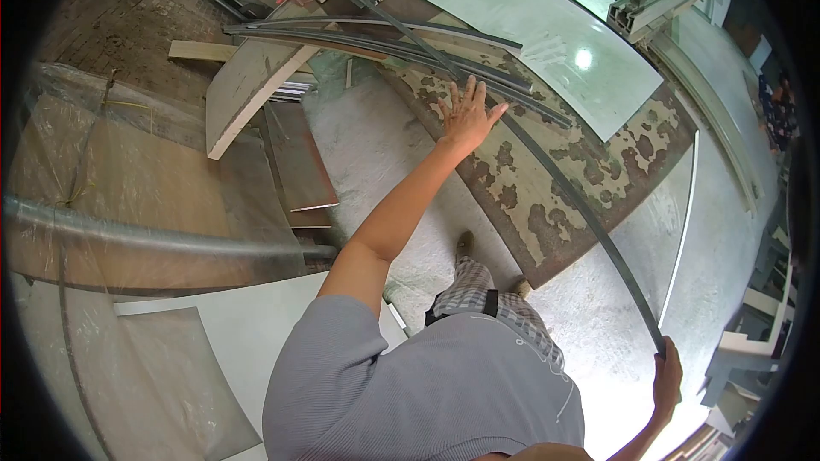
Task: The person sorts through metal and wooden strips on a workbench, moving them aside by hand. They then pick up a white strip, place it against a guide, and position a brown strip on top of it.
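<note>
The patchy-topped table point(495, 154) bears the big white sheet point(512, 17) and, beside it, the long dark strip point(603, 236), which runs diagonally across and past the table's near corner. The right hand point(668, 380) grasps the strip's near end, while the left hand point(465, 124) lies spread, fingers unclenched, over its middle stretch. Good handling likely means light, flat left-hand pressure and a level right-hand hold, so the overhanging length neither twists nor scrapes the sheet.
</note>
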The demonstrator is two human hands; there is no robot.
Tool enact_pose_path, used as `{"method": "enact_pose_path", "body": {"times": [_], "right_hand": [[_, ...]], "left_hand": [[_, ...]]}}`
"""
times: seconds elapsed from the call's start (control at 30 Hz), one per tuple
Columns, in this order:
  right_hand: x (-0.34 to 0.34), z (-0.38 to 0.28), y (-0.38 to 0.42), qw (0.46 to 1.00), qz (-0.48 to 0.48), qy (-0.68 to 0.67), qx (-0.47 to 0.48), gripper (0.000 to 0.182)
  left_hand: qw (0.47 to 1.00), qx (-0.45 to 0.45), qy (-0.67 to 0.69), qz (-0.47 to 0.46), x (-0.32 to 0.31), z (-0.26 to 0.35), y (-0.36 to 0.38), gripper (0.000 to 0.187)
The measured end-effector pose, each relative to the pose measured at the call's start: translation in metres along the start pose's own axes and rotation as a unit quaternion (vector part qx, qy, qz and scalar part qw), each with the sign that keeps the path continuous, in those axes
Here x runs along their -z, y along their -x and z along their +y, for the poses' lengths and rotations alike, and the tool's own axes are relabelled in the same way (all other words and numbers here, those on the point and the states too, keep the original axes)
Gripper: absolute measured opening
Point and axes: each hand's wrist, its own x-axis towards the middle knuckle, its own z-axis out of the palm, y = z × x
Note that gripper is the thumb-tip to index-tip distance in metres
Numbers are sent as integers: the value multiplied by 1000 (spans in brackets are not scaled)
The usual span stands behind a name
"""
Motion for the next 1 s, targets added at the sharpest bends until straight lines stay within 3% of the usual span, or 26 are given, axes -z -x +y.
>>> {"method": "enact_pose_path", "body": {"times": [0.3,0.67,0.77,1.0], "right_hand": [[13,0,-19,999,23,31,-5,40],[-17,43,-50,998,5,-54,-16,39],[-16,51,-58,998,28,-36,32,39],[9,33,-85,997,-26,-60,-34,41]], "left_hand": [[999,-11,47,-13,-4,7,-12,84],[999,-13,32,-24,-31,6,-22,84],[1000,-15,21,-13,-35,8,-24,85],[1000,5,-7,-23,-29,16,-38,85]]}}
